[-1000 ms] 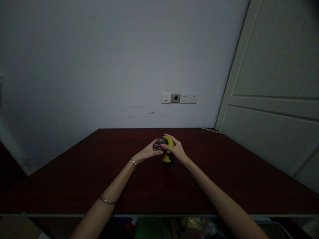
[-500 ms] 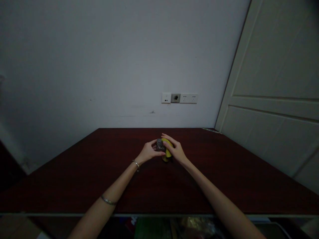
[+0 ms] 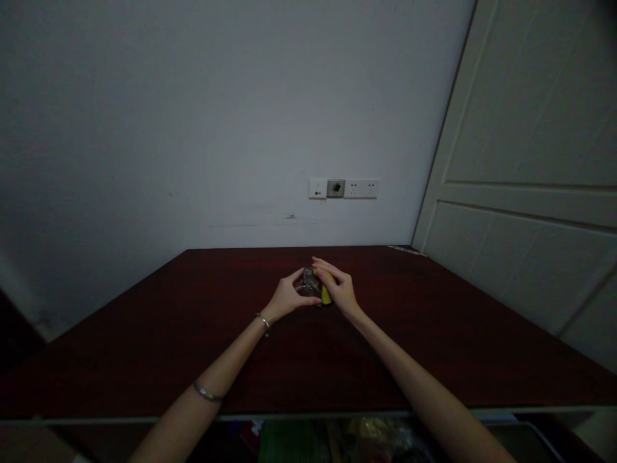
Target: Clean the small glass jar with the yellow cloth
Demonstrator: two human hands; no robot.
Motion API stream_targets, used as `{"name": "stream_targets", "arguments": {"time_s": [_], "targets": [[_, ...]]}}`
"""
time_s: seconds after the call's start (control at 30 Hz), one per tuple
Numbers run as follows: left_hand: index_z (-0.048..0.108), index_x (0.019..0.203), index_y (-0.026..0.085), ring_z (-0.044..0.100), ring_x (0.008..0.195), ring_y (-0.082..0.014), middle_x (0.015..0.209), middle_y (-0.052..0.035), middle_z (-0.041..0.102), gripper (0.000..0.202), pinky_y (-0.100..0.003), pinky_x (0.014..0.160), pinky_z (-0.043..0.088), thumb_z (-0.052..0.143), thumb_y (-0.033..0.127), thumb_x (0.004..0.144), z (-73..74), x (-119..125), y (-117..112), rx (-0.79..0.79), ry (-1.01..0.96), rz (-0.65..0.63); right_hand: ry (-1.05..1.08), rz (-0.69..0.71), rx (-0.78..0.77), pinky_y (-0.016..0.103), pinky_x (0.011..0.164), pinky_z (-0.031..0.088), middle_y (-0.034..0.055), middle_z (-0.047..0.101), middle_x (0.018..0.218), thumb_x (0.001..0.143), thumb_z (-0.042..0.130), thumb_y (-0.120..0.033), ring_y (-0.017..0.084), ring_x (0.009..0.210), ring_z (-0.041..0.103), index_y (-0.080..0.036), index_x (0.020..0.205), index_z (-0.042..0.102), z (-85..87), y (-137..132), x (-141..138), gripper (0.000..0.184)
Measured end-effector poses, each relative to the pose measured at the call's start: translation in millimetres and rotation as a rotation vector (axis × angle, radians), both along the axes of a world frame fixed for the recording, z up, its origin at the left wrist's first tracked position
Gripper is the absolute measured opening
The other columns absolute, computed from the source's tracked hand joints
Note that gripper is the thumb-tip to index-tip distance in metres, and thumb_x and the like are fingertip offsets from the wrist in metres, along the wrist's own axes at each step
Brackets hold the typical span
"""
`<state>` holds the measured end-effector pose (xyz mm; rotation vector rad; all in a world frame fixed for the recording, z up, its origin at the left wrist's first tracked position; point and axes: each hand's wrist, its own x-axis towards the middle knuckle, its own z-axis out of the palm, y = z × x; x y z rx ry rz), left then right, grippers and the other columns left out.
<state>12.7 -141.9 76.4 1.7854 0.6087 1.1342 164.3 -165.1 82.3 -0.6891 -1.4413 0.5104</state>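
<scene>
— Yellow cloth (image 3: 326, 296) is drawn up closer under the right hand (image 3: 344, 292) than a second ago; its lower end is no longer seen hanging, and what looks like a small clear glass (image 3: 311, 283) is turned to a different side.

— Where is the glass placed?

— It is held between both hands, over the middle of the dark red table (image 3: 434, 321); whether the table is touched by it cannot be told.

— And how are the fingers set?

— By the left hand (image 3: 286, 298), the glass is held in an open curve, thumb on the near side, fingers on the far side, parted by about its width. By the right hand, the cloth is pinched close against the glass, with the forefinger stretched out beyond; the lower right fingers are hidden.

— How is this hold best managed?

— The glass is probably best steadied by the left fingertips, firmly but without squeezing, since a smooth side is easily let slip. The cloth is best kept bunched, with pressure spread evenly and loose folds kept off the left thumb.
</scene>
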Motion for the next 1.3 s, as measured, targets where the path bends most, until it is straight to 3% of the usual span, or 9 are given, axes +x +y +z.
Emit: {"name": "stream_targets", "arguments": {"time_s": [0.13, 0.33, 0.47, 0.57, 0.63, 0.83, 1.03, 1.23, 1.3], "targets": [[0.048, 0.121, 0.012, 0.055, 0.107, -0.0263, 0.12, -0.0134, 0.055, 0.079, -0.04, 0.096, 0.042, 0.08, 0.024, 0.05, -3.5, -2.2, 3.0, 0.044, 0.034, 0.053, -0.047, 0.049, 0.036, 0.039, 0.097, 0.04, 0.0059, 0.062, 0.113, 0.078, 0.058, -0.031, 0.022, 0.108, 0.056, -0.023, 0.091, 0.07, 2.3, -2.8, 0.3, 0.02], [0.046, 0.124, 0.013, 0.053, 0.109, -0.0261, 0.119, -0.0128, 0.056, 0.082, -0.039, 0.096, 0.04, 0.079, 0.031, 0.051, -1.8, -6.7, 1.6, 0.257, 0.212, 0.118, 0.003, 0.008, -0.078, 0.039, 0.093, 0.044, 0.008, 0.066, 0.105, 0.077, 0.058, -0.033, 0.023, 0.101, 0.06, -0.02, 0.092, 0.069, 1.1, 5.7, 3.6, 0.023], [0.047, 0.122, 0.014, 0.05, 0.114, -0.0264, 0.124, -0.0133, 0.053, 0.083, -0.041, 0.1, 0.036, 0.08, 0.032, 0.048, -2.7, -7.8, 4.9, 0.388, 0.293, 0.215, -0.173, -0.025, 0.064, 0.04, 0.096, 0.041, 0.0067, 0.065, 0.109, 0.078, 0.058, -0.029, 0.021, 0.104, 0.059, -0.022, 0.093, 0.069, 2.4, 0.0, 2.8, 0.02], [0.046, 0.122, 0.014, 0.047, 0.116, -0.0253, 0.127, -0.0132, 0.05, 0.081, -0.04, 0.101, 0.035, 0.079, 0.033, 0.05, -5.3, -7.7, 7.3, 0.452, 0.329, 0.203, -0.356, -0.045, 0.181, 0.041, 0.101, 0.035, 0.0048, 0.064, 0.111, 0.078, 0.058, -0.024, 0.02, 0.106, 0.057, -0.026, 0.095, 0.068, 3.1, -3.5, 2.8, 0.02], [0.045, 0.123, 0.015, 0.047, 0.117, -0.0249, 0.127, -0.0126, 0.05, 0.081, -0.04, 0.101, 0.035, 0.078, 0.034, 0.051, -6.5, -7.3, 7.6, 0.484, 0.338, 0.188, -0.372, -0.065, 0.183, 0.04, 0.099, 0.038, 0.0046, 0.064, 0.11, 0.079, 0.057, -0.024, 0.019, 0.105, 0.058, -0.026, 0.096, 0.068, 2.5, -2.4, 3.5, 0.02], [0.045, 0.121, 0.016, 0.05, 0.113, -0.0249, 0.124, -0.0123, 0.052, 0.081, -0.039, 0.099, 0.038, 0.078, 0.035, 0.051, -7.8, -6.9, 8.6, 0.536, 0.359, 0.182, -0.324, -0.121, 0.11, 0.037, 0.091, 0.045, 0.006, 0.065, 0.106, 0.08, 0.056, -0.026, 0.019, 0.1, 0.06, -0.025, 0.093, 0.069, 0.4, 1.4, 3.6, 0.019], [0.047, 0.119, 0.016, 0.051, 0.112, -0.0246, 0.121, -0.0114, 0.054, 0.077, -0.038, 0.098, 0.038, 0.077, 0.038, 0.051, -8.7, -9.2, 9.8, 0.518, 0.36, 0.207, -0.44, -0.015, 0.201, 0.04, 0.094, 0.041, 0.0045, 0.065, 0.107, 0.079, 0.057, -0.024, 0.019, 0.102, 0.058, -0.027, 0.092, 0.069, 2.4, -3.5, 3.6, 0.018], [0.046, 0.121, 0.017, 0.05, 0.114, -0.0239, 0.124, -0.0104, 0.053, 0.08, -0.038, 0.099, 0.037, 0.078, 0.034, 0.05, -6.3, -7.6, 5.1, 0.53, 0.35, 0.155, -0.247, -0.009, 0.029, 0.037, 0.086, 0.048, 0.0062, 0.067, 0.101, 0.079, 0.056, -0.029, 0.019, 0.094, 0.062, -0.023, 0.087, 0.07, -0.2, 5.4, 6.0, 0.017], [0.047, 0.121, 0.017, 0.051, 0.113, -0.0239, 0.123, -0.0102, 0.054, 0.08, -0.037, 0.099, 0.037, 0.079, 0.033, 0.049, -5.9, -7.1, 4.2, 0.511, 0.341, 0.155, -0.257, -0.039, 0.041, 0.037, 0.087, 0.048, 0.0067, 0.067, 0.101, 0.08, 0.056, -0.029, 0.02, 0.095, 0.062, -0.023, 0.089, 0.07, -1.6, 5.3, 4.8, 0.018]]}}
